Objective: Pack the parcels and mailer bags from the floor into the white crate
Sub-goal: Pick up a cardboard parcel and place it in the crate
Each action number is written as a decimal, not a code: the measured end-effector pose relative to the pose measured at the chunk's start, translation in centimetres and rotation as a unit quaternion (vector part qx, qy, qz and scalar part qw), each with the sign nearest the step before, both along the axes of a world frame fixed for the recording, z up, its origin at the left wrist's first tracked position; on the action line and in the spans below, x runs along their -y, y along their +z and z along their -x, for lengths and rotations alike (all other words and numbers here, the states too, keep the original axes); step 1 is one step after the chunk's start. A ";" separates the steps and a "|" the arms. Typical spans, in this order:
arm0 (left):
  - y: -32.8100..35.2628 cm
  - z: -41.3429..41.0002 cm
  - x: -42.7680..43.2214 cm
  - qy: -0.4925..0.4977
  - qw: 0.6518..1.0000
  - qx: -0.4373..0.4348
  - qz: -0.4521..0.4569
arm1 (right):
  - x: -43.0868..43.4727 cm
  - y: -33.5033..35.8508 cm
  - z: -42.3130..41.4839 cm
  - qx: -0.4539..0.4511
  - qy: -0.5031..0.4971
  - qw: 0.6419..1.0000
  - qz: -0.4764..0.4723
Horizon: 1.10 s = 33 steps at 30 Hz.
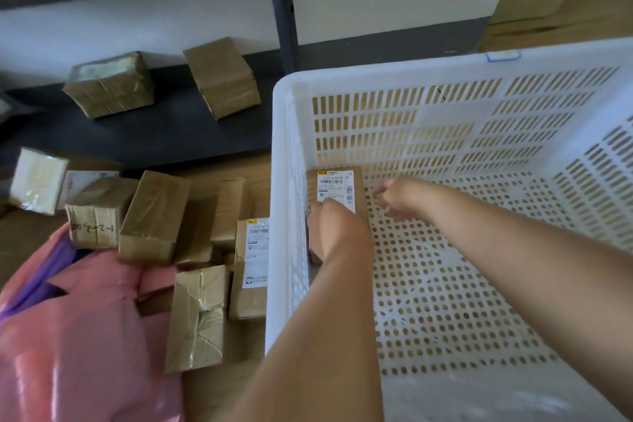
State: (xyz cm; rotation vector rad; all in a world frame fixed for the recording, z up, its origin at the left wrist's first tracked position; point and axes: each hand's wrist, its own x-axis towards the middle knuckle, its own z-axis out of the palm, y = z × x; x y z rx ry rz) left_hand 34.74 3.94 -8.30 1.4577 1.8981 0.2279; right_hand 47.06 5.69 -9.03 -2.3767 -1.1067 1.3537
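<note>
The white perforated crate (445, 65) fills the right half of the view. Inside it, against the left wall, lies a brown parcel (337, 181) with a white shipping label facing up. My left hand (334, 226) rests on the near end of that parcel, fingers curled over it. Just right of the parcel, my right hand (397, 199) hovers over the crate's bottom with fingers loosely spread and nothing in it. Several brown taped parcels (154, 216) lie on the floor left of the crate, and a pink mailer bag (85, 336) lies at the bottom left.
Two more taped parcels (109, 86) sit on a dark low shelf (154, 137) at the back left. A dark shelf post (282, 3) rises behind the crate's corner. A pale wrapped parcel (37, 181) lies at the far left. The floor is wooden.
</note>
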 end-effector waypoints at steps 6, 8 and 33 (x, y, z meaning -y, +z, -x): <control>6.0 1.2 1.5 -0.099 0.992 0.077 0.026 | 1.6 5.9 0.5 -0.043 -0.044 0.996 -0.070; 8.4 2.1 2.5 -0.077 0.989 0.124 0.013 | 3.0 8.1 1.2 -0.052 -0.048 0.993 -0.097; 4.0 30.0 6.3 0.115 0.983 0.136 -0.044 | 11.8 7.8 28.5 -0.123 -0.047 0.949 -0.286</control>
